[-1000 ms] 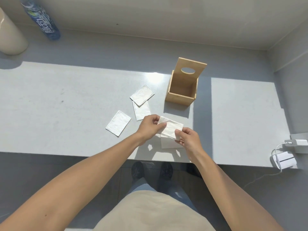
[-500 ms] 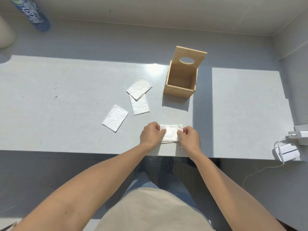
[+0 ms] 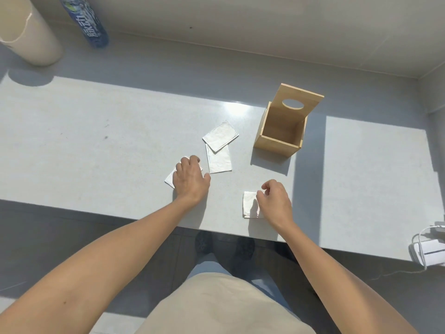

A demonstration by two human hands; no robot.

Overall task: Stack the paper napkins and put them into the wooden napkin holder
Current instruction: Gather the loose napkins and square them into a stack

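Note:
The wooden napkin holder (image 3: 277,144) stands open-topped at the right of the grey table (image 3: 96,141), its tall back panel pierced by an oval hole. Two white napkins overlap left of it, one (image 3: 220,136) lying on the other (image 3: 219,161). My left hand (image 3: 190,178) rests palm down on a third napkin (image 3: 169,180), covering most of it. A small stack of napkins (image 3: 249,204) lies near the table's front edge. My right hand (image 3: 274,201) hovers over the stack's right side with fingers loosely curled, holding nothing.
A beige cylinder (image 3: 29,37) and a blue-labelled bottle (image 3: 88,22) stand at the back left. A white charger with a cable (image 3: 427,249) sits at the right edge. A wall closes the table's far side and right corner.
Both hands let go of the stack after setting it down. My left hand moved left onto the lone napkin; my right hand lifted slightly beside the stack.

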